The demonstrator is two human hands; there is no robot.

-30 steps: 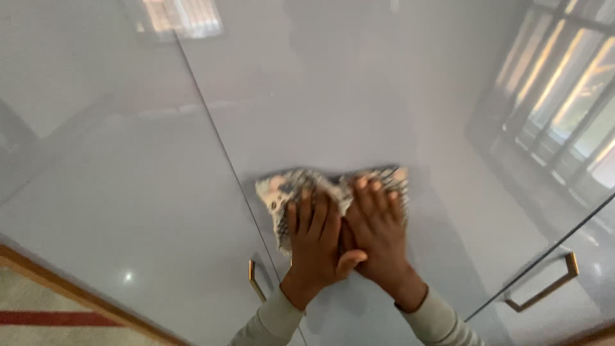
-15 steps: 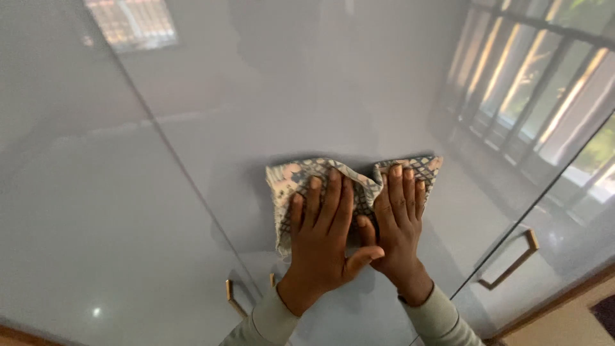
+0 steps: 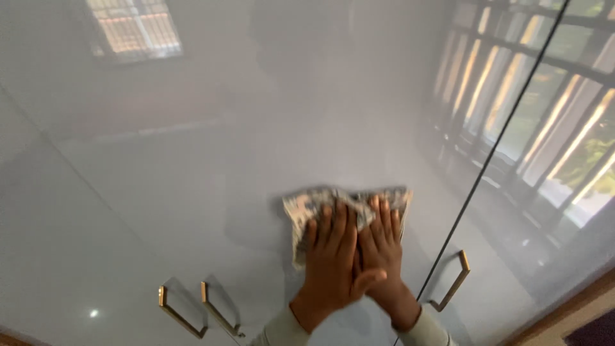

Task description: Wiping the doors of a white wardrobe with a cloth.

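Head view: looks at glossy grey cabinet doors (image 3: pixel 192 192), with both of the person's hands low in the middle of the frame.
Far left: a reflected window (image 3: pixel 134 27) glows at the top of the door panel, and a small bright spot of light sits near the bottom edge.
Left handles: two gold bar handles (image 3: pixel 182 314) stand side by side low on the doors, one on each side of a door seam.
Cloth: a patterned cleaning cloth (image 3: pixel 307 206), cream with a dark lattice print and some peach patches, lies crumpled and flat against the door surface, right of the left handles.
Left hand: the left hand (image 3: pixel 333 259) is spread open, palm down on the cloth, fingers pointing up and thumb out to the right; it presses the cloth rather than gripping it.
Right hand: the right hand (image 3: pixel 384 250) lies just beside it, also flat and open on the cloth, partly tucked under the left hand's thumb.
Sleeves: pale grey-green cuffs (image 3: pixel 282 333) show at both wrists.
Right seam: a dark gap between doors (image 3: pixel 493 154) runs diagonally from top right to the wrists.
Right handle: another gold bar handle (image 3: pixel 455 282) sits just right of that gap.
Far right: reflected window bars (image 3: pixel 532 96) with greenery behind them.
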